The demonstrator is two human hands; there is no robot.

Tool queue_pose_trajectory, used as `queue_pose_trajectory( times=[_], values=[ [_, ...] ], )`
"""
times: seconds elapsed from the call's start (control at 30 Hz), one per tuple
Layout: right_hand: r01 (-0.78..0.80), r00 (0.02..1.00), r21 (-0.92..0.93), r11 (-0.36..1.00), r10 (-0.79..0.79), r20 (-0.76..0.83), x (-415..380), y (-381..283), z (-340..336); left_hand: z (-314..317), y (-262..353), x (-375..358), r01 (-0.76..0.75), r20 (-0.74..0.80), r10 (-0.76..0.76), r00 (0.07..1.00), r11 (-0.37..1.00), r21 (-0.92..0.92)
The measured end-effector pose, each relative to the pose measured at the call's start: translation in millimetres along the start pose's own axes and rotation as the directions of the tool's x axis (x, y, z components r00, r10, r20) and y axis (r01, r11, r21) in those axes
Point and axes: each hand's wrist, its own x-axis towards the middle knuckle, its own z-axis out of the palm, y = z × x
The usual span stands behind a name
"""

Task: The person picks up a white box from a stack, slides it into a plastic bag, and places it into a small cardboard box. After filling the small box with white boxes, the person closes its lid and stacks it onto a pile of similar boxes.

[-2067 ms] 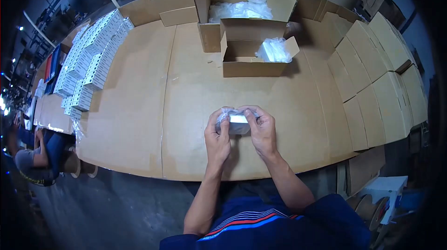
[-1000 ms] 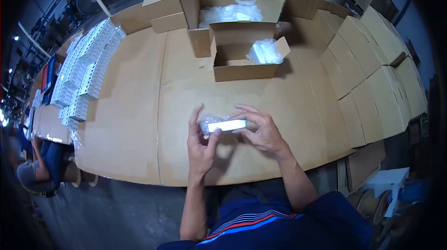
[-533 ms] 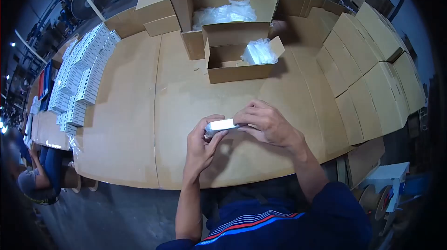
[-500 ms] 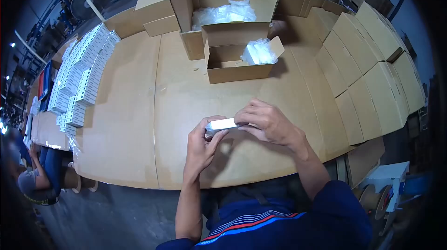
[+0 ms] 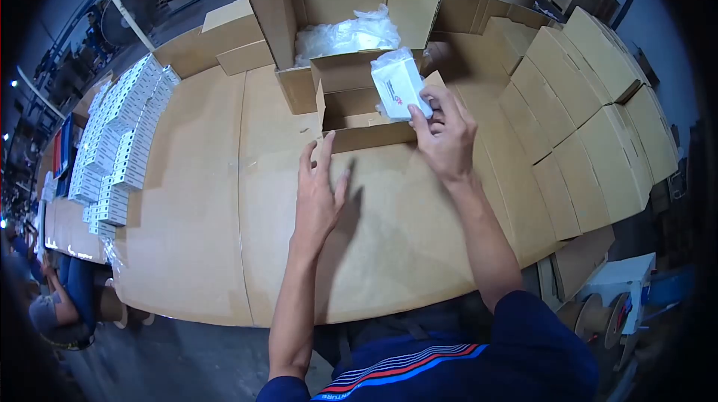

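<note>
My right hand (image 5: pixel 446 135) holds a small white box wrapped in clear plastic (image 5: pixel 399 86) over the right end of a small open cardboard carton (image 5: pixel 357 119). My left hand (image 5: pixel 318 194) hovers open, fingers spread, just in front of that carton's front wall, holding nothing. Behind the carton stands a large open cardboard box (image 5: pixel 340 0) with clear plastic bags (image 5: pixel 342 34) inside.
The work surface is a table covered in cardboard sheets (image 5: pixel 202 200). Rows of small white boxes (image 5: pixel 116 140) line its left side. Flat brown cartons (image 5: pixel 591 110) are stacked along the right. Another person (image 5: pixel 52 312) sits low at the left edge.
My right hand carried the wrapped white box from in front of me up to the small carton. My left hand let go of it and opened.
</note>
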Motion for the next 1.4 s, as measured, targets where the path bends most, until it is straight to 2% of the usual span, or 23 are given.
queue_pose_trajectory(
  times=[0.1, 0.23, 0.33, 0.43, 0.53, 0.67, 0.77, 0.83, 0.87, 0.93, 0.97, 1.0, 1.03, 1.07, 1.23, 1.4],
  values=[
    [0.049, 0.999, -0.089, 0.995, -0.050, -0.006, 3, 6, 16, 15, -11, 8, -0.029, 0.007, 0.028, 1.000, 0.997, 0.074],
    [0.191, 0.982, -0.259, 0.947, -0.187, 0.040, 2, 26, 26, 21, -18, 6, -0.059, -0.010, 0.061, 0.998, 0.991, 0.123],
    [0.142, 0.990, -0.249, 0.958, -0.133, 0.053, 2, 29, 27, 18, -13, 6, -0.078, -0.061, 0.083, 0.995, 0.994, 0.077],
    [0.022, 0.997, -0.188, 0.982, -0.008, 0.073, 5, 23, 28, 14, -8, 13, -0.038, -0.042, 0.043, 0.998, 0.994, 0.105],
    [0.091, 0.988, -0.312, 0.946, -0.047, 0.147, 2, 35, 35, 21, -13, 15, -0.056, -0.063, 0.070, 0.996, 0.978, 0.202],
    [0.085, 0.988, -0.465, 0.881, -0.013, 0.157, -5, 39, 46, 24, -15, 15, -0.068, -0.059, 0.090, 0.994, 0.952, 0.300],
    [0.035, 0.974, -0.547, 0.836, 0.094, 0.206, -11, 38, 55, 23, -12, 14, -0.053, -0.064, 0.077, 0.995, 0.948, 0.315],
    [-0.015, 0.978, -0.612, 0.791, 0.139, 0.155, -19, 50, 60, 25, -12, 12, -0.044, -0.061, 0.066, 0.996, 0.949, 0.312],
    [-0.047, 0.961, -0.565, 0.824, 0.191, 0.199, -17, 40, 55, 23, -10, 13, -0.012, -0.048, 0.030, 0.998, 0.940, 0.340],
    [0.007, 0.957, -0.641, 0.768, 0.180, 0.227, -19, 38, 50, 22, -15, 11, -0.036, -0.043, 0.051, 0.998, 0.951, 0.306],
    [-0.077, 0.942, -0.616, 0.784, 0.260, 0.213, -16, 18, 47, 15, -15, 8, -0.035, -0.014, 0.041, 0.999, 0.952, 0.305],
    [-0.035, 0.956, -0.612, 0.790, 0.205, 0.210, -18, 29, 48, 4, -9, 5, 0.012, 0.024, -0.021, 0.999, 0.945, 0.327],
    [-0.079, 0.941, -0.629, 0.773, 0.267, 0.210, -16, 18, 47, -5, -12, 0, 0.024, 0.000, -0.025, 1.000, 0.945, 0.325],
    [-0.060, 0.939, -0.632, 0.773, 0.258, 0.226, -19, 18, 47, -12, -14, -6, 0.033, -0.019, -0.029, 0.999, 0.946, 0.322],
    [-0.031, 0.937, -0.643, 0.766, 0.247, 0.249, -16, 20, 50, -82, -45, -31, 0.108, -0.222, -0.036, 0.974, 0.941, 0.320],
    [-0.077, 0.899, -0.750, 0.657, 0.370, 0.232, -10, 1, 61, -156, -101, -51, 0.181, -0.346, -0.053, 0.937, 0.920, 0.348]
  ],
)
